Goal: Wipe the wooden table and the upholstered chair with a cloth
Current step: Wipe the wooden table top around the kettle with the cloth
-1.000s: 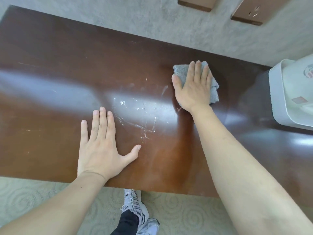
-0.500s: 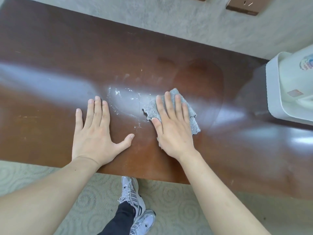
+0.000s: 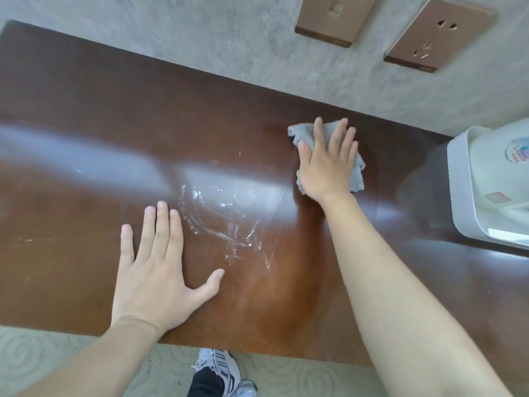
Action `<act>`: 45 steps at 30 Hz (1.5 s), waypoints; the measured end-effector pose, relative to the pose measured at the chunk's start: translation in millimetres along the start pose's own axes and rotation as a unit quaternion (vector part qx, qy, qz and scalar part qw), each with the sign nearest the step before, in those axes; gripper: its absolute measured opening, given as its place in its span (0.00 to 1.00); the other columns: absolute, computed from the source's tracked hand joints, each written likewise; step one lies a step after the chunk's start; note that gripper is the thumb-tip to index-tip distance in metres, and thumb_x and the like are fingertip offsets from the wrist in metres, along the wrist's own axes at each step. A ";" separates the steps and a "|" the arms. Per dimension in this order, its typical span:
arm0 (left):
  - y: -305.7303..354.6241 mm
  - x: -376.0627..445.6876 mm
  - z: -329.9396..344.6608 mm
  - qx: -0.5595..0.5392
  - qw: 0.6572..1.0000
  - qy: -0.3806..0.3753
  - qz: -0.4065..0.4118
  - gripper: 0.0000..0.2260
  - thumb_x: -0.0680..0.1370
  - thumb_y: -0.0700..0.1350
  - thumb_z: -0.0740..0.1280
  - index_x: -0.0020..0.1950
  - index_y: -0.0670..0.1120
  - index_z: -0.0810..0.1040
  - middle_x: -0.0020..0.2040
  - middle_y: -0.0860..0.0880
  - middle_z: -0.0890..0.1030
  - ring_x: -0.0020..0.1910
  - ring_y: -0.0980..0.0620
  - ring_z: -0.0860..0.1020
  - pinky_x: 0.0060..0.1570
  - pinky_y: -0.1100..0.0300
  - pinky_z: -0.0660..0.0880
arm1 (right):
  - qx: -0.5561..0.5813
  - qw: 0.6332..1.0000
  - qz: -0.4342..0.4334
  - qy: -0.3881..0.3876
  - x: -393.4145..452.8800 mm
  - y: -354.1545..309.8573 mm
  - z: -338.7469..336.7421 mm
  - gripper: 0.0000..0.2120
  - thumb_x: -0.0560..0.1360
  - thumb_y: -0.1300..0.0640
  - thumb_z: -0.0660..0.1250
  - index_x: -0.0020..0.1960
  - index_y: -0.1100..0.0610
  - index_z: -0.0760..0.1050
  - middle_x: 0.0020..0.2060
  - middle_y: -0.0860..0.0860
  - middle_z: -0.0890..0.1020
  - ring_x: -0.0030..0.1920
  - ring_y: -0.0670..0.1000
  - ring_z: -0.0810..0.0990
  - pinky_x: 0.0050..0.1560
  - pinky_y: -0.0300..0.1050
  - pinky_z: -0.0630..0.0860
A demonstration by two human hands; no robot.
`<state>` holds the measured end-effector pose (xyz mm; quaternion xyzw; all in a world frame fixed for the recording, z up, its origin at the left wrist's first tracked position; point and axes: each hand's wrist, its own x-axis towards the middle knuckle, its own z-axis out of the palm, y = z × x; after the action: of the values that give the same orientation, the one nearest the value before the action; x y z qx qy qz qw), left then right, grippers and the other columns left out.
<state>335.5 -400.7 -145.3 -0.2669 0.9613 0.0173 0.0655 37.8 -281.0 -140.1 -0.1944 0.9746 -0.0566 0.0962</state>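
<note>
The dark brown wooden table (image 3: 86, 116) fills most of the view, glossy with light reflections. My right hand (image 3: 326, 164) presses flat on a crumpled grey cloth (image 3: 357, 170) at the table's far right part, fingers spread over it. My left hand (image 3: 160, 270) lies flat and open on the table near its front edge, holding nothing. Between the hands a patch of white smears and wet streaks (image 3: 226, 222) marks the wood. No upholstered chair is in view.
A white appliance (image 3: 486, 181) stands on the table's right end. The grey wall (image 3: 200, 32) behind carries a switch plate (image 3: 335, 18) and a socket (image 3: 438, 35). Below the front edge are patterned carpet (image 3: 43, 356) and my sneakers (image 3: 223, 371).
My right hand slid the cloth from the smeared middle of the table back up and to the right, toward the far edge. My left hand stayed planted.
</note>
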 end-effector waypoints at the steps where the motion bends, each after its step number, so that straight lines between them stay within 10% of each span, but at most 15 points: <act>1: 0.0 -0.4 0.3 -0.001 1.000 0.000 0.001 0.51 0.71 0.73 0.55 0.79 0.33 0.59 0.81 0.37 0.57 0.81 0.39 0.55 0.76 0.35 0.53 | 0.000 1.000 0.004 0.001 12.2 -2.4 -1.8 0.29 0.84 0.43 0.44 0.82 0.51 0.44 0.79 0.63 0.40 0.79 0.62 0.38 0.78 0.57 0.37; 26: 2.9 -2.3 -1.1 0.021 1.000 0.015 -0.009 0.51 0.72 0.74 0.52 0.80 0.35 0.57 0.81 0.38 0.57 0.81 0.41 0.54 0.77 0.38 0.51 | 0.033 0.923 -0.369 -0.104 -121.1 -10.0 7.5 0.25 0.85 0.47 0.44 0.81 0.47 0.46 0.81 0.45 0.49 0.79 0.44 0.39 0.79 0.50 0.38; 35: 2.7 -2.7 -4.5 0.005 1.000 0.004 -0.018 0.51 0.73 0.76 0.50 0.81 0.37 0.57 0.82 0.41 0.56 0.82 0.44 0.52 0.78 0.40 0.51 | 0.252 0.940 -0.203 -0.105 -146.6 29.3 9.8 0.24 0.84 0.46 0.43 0.78 0.41 0.40 0.80 0.43 0.49 0.77 0.36 0.42 0.79 0.44 0.40; 39: 1.8 -2.4 -4.1 -0.001 1.000 -0.001 -0.016 0.51 0.73 0.76 0.50 0.81 0.37 0.57 0.82 0.40 0.55 0.82 0.43 0.52 0.78 0.39 0.50 | 0.202 0.971 -0.124 -0.014 -88.0 17.2 4.9 0.26 0.84 0.47 0.44 0.81 0.49 0.47 0.80 0.48 0.53 0.69 0.26 0.36 0.68 0.26 0.29; 45: 2.5 -0.9 -1.9 0.003 1.000 -0.002 -0.011 0.51 0.73 0.75 0.51 0.81 0.35 0.57 0.82 0.39 0.55 0.82 0.42 0.53 0.77 0.38 0.52 | 0.093 0.989 -0.116 -0.004 7.6 -29.2 1.3 0.28 0.82 0.50 0.42 0.81 0.54 0.44 0.81 0.51 0.49 0.80 0.49 0.45 0.79 0.50 0.40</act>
<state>334.7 -398.2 -143.2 -0.2769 0.9584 0.0145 0.0683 41.9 -310.9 -138.3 -0.2962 0.9356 -0.1570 0.1109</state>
